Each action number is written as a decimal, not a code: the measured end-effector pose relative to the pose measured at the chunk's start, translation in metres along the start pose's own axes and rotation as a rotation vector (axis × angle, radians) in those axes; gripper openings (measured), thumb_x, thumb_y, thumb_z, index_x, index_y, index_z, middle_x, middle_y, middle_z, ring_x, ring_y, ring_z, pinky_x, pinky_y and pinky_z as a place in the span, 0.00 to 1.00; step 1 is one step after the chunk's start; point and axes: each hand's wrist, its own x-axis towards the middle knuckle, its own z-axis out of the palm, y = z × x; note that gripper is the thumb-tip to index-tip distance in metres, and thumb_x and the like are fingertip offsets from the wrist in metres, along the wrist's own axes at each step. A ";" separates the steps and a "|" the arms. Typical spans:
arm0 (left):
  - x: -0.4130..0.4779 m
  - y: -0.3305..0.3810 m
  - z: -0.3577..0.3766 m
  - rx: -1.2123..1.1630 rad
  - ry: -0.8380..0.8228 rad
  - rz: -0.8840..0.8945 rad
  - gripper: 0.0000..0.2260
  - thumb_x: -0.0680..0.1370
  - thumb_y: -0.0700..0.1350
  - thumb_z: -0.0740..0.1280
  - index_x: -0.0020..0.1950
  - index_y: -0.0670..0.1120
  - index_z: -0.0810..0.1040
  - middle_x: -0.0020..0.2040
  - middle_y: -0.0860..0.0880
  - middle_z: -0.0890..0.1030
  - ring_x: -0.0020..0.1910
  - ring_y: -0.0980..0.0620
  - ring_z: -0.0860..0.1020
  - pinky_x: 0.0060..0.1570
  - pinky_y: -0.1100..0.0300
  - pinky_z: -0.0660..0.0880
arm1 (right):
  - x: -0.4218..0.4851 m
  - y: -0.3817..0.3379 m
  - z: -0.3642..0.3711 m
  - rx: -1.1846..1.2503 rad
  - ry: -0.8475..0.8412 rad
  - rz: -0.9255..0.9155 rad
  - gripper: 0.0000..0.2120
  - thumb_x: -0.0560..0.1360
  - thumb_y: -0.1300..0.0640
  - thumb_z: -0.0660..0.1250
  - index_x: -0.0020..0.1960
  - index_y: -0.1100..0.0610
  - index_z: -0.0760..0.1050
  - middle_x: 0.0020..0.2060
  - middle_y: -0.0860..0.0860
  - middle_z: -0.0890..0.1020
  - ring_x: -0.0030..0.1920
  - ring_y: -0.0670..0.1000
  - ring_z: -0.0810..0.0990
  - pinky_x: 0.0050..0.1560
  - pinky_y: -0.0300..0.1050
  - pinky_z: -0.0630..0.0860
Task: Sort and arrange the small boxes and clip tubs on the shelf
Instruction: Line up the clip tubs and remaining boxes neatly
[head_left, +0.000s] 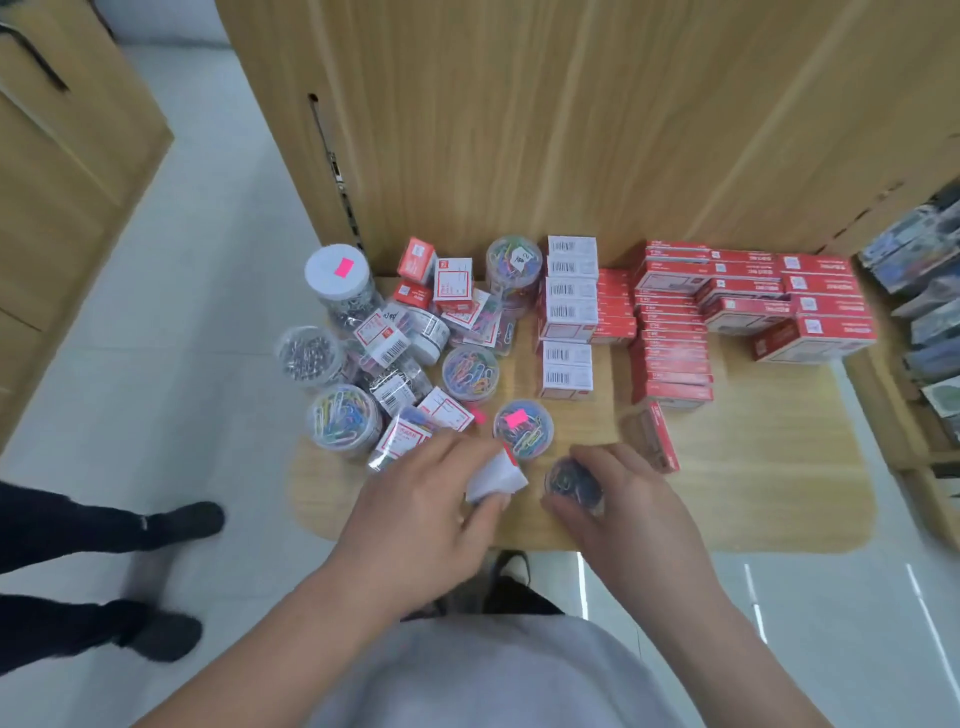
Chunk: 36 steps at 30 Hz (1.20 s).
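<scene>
Over the shelf (753, 493), the left grip (415, 512) clasps one white box (496, 478), the right grip (628, 499) one clip tub (571, 483).

Left hand (415, 499): box (496, 475); right hand (628, 499): tub (574, 480)

bystander's black shoes (179, 524) on pale floor (208, 270)

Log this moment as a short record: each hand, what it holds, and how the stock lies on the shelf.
left hand: holds a small white box
right hand: grips a clip tub, contents blurred
shelf, left side: jumbled tubs mixed with small boxes
shelf, right side: red boxes in stacked rows
stray: single red box lying apart, near the right hand
</scene>
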 end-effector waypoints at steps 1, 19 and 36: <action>-0.001 -0.003 -0.004 -0.015 0.011 -0.004 0.18 0.77 0.54 0.68 0.67 0.57 0.74 0.55 0.56 0.79 0.49 0.49 0.80 0.44 0.50 0.79 | 0.000 -0.006 0.004 0.000 0.008 -0.008 0.15 0.71 0.49 0.76 0.56 0.49 0.80 0.51 0.44 0.79 0.51 0.52 0.80 0.43 0.53 0.79; 0.062 0.053 0.022 -0.392 -0.099 -0.174 0.10 0.80 0.56 0.68 0.60 0.57 0.78 0.47 0.59 0.85 0.43 0.62 0.81 0.47 0.58 0.78 | 0.026 0.086 -0.034 0.056 0.279 0.305 0.05 0.75 0.53 0.73 0.51 0.51 0.80 0.41 0.45 0.77 0.42 0.50 0.76 0.40 0.47 0.70; 0.066 0.064 0.027 -0.426 0.030 -0.325 0.19 0.82 0.48 0.68 0.73 0.51 0.76 0.58 0.51 0.83 0.51 0.57 0.83 0.60 0.57 0.79 | 0.050 0.108 -0.030 0.147 0.286 0.240 0.07 0.76 0.45 0.72 0.49 0.48 0.82 0.36 0.48 0.76 0.39 0.49 0.76 0.40 0.49 0.74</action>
